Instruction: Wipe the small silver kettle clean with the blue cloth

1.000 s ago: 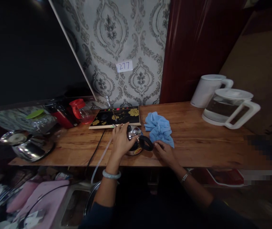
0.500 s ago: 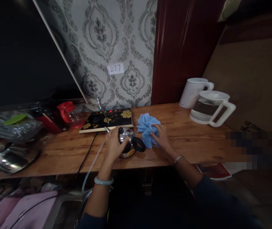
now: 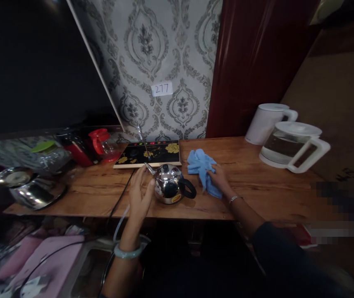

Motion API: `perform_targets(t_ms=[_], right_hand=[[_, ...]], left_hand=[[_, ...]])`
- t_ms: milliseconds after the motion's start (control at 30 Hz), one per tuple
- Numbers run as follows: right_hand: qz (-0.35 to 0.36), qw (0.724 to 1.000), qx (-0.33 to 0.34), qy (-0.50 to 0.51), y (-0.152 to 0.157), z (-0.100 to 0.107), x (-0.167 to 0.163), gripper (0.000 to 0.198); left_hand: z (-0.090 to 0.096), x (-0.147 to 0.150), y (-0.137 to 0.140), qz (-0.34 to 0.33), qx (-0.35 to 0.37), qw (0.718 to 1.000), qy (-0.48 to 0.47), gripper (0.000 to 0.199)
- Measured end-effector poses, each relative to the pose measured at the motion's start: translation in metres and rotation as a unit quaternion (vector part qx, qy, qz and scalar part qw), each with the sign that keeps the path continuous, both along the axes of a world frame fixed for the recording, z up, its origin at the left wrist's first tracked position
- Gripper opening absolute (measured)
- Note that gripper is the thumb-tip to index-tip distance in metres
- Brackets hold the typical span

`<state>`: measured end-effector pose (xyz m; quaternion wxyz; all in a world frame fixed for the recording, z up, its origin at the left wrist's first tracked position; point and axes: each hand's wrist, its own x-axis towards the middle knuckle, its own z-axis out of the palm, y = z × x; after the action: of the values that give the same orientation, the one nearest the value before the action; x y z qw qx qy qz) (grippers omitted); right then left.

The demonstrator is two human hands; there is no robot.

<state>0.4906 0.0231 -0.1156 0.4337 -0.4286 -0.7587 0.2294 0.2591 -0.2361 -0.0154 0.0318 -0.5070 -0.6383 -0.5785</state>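
A small shiny metal teapot [image 3: 168,185] with a black handle stands upright near the table's front edge, its spout to the left. My left hand [image 3: 140,198] is beside its spout side, fingers extended and thumb apart; whether the fingertips touch the spout I cannot tell. To the right of the pot, my right hand [image 3: 218,177] grips a crumpled light blue cloth [image 3: 201,162], part of which hangs down onto the wood. Behind the pot lies a black induction cooktop [image 3: 135,155] with gold flowers and a thin metal tap above it.
On the right stand a white kettle [image 3: 266,124] and a glass jug [image 3: 281,145] with a white handle. Leftward are a red-lidded glass pot [image 3: 105,147], a red thermos [image 3: 77,149], a green-lidded jar [image 3: 51,157] and a steel kettle [image 3: 36,190] on the wooden table [image 3: 242,196].
My left hand has come off the teapot's lid and body to its left side, opening its fingers. The cloth, in my right hand, has shifted slightly right. The camera view has turned left.
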Motion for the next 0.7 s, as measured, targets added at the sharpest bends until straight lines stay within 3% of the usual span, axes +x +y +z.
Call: perform_targets(t_ms=[67,133,300,400,467,533,600,700], right_hand=[[-0.005,0.993,-0.038,0.110,-0.003,0.009,0.006,0.026],[-0.005,0.983,-0.031,0.181,-0.019,0.032,0.012,0.030],[0.076,0.962,0.142,0.222,-0.103,0.115,0.007,0.025],[0.226,0.934,0.237,0.143,-0.157,0.143,-0.010,0.032],[0.353,0.900,0.251,0.050,-0.180,0.148,-0.020,0.044],[0.417,0.875,0.243,0.025,-0.188,0.144,-0.027,0.050],[0.401,0.888,0.218,0.053,-0.184,0.135,-0.030,0.047],[0.288,0.938,0.163,0.099,-0.166,0.112,-0.031,0.038]], left_hand=[[0.005,0.004,-0.011,-0.010,0.013,0.996,-0.090,0.054],[0.008,0.008,-0.016,-0.031,0.032,0.983,-0.178,0.053],[0.011,0.036,-0.011,-0.132,0.084,0.938,-0.310,0.064],[0.016,0.060,-0.012,-0.170,0.118,0.919,-0.335,0.078],[0.025,0.070,-0.020,-0.132,0.124,0.915,-0.360,0.073],[0.036,0.070,-0.030,-0.051,0.128,0.918,-0.373,0.060],[0.045,0.061,-0.040,0.041,0.152,0.926,-0.344,0.049],[0.044,0.044,-0.042,0.134,0.193,0.941,-0.244,0.044]])
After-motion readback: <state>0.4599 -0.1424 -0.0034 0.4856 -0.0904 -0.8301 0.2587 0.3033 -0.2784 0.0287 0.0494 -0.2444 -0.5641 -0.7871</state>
